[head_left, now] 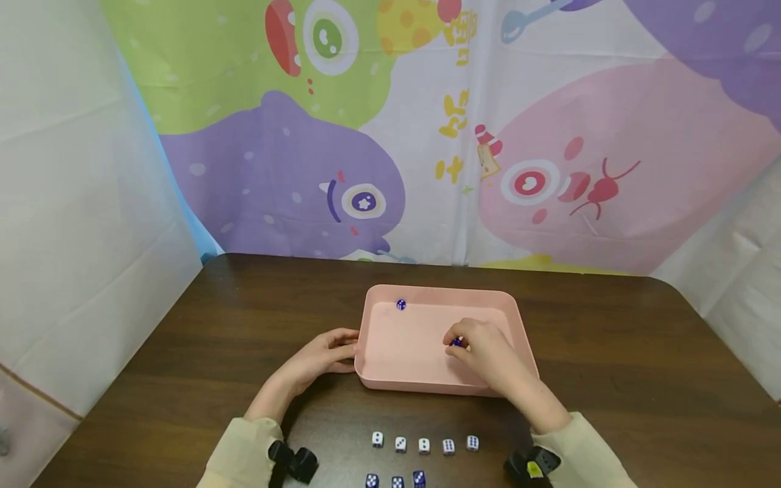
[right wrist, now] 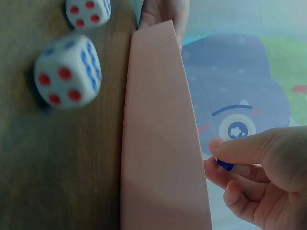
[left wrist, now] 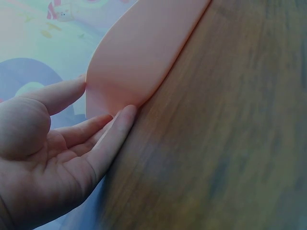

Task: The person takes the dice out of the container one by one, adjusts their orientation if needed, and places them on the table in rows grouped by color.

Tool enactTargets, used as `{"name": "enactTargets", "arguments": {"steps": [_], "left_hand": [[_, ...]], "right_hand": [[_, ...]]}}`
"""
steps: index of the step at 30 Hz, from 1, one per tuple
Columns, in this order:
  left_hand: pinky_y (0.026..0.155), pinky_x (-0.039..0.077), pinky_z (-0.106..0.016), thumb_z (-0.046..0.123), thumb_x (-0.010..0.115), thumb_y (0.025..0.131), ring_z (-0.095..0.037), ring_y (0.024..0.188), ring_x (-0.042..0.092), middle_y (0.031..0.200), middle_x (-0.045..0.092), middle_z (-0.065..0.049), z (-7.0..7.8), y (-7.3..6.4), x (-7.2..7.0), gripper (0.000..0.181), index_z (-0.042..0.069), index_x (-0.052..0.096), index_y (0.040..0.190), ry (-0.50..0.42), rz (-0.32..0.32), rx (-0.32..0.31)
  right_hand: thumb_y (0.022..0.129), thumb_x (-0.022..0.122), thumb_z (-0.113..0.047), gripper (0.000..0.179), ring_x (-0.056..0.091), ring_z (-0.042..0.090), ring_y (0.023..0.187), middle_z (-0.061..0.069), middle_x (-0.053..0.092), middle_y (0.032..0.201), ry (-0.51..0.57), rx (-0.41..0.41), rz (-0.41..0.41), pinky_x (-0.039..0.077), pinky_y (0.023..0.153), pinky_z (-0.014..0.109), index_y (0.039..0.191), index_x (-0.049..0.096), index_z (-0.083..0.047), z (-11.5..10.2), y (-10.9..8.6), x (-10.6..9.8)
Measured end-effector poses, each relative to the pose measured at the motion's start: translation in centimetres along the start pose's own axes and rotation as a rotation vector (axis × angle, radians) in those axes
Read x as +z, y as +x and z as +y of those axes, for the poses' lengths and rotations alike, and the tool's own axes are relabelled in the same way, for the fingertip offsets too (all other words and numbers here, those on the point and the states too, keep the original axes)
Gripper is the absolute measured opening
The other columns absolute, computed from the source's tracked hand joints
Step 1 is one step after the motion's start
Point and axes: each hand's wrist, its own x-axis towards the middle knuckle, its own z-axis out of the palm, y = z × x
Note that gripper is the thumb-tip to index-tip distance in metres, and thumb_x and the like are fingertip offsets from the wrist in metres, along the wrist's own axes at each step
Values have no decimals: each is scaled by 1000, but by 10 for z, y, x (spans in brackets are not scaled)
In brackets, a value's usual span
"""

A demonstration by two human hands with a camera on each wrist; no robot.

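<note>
A shallow pink tray [head_left: 509, 312] sits mid-table. My right hand [head_left: 465, 341] reaches into it and pinches a small blue die [head_left: 456, 342] between thumb and fingertips; the right wrist view shows the blue die [right wrist: 224, 165] in the right hand [right wrist: 218, 160], beside the pink tray wall [right wrist: 160, 143]. A second blue die [head_left: 401, 304] lies near the tray's far left corner. My left hand [head_left: 344, 348] rests with straight fingers against the tray's left wall, and the left wrist view shows the left hand [left wrist: 108, 103] touching the pink tray corner [left wrist: 139, 52].
A row of several white dice [head_left: 424, 444] lies on the dark wooden table [head_left: 610, 352] near me, with three blue dice [head_left: 396, 481] closer to the front edge. Two white dice [right wrist: 67, 72] appear in the right wrist view. A cartoon-printed cloth hangs behind the table.
</note>
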Motion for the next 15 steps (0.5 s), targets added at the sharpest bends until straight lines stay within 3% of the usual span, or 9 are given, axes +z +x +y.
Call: {"name": "enactTargets", "arguments": {"steps": [6,15], "left_hand": [[87,50,-39,18,54,91,-22,104,55,126,43,-27,0,0,1,52,-12,36,129,6,0,-4],[87,50,-39,19,55,91,-20,101,55,124,45,-26,0,1,0,52,-11,37,129,14,15,-14]], "right_hand": [[75,74,-13,6,54,5,64,-4,63,77,17,52,28,49,61,20,78,68,-13,-6,-9,1],[77,71,-14,4,51,2,64,-8,59,72,25,-116,64,47,58,17,74,68,-13,-11,-16,-3]]}}
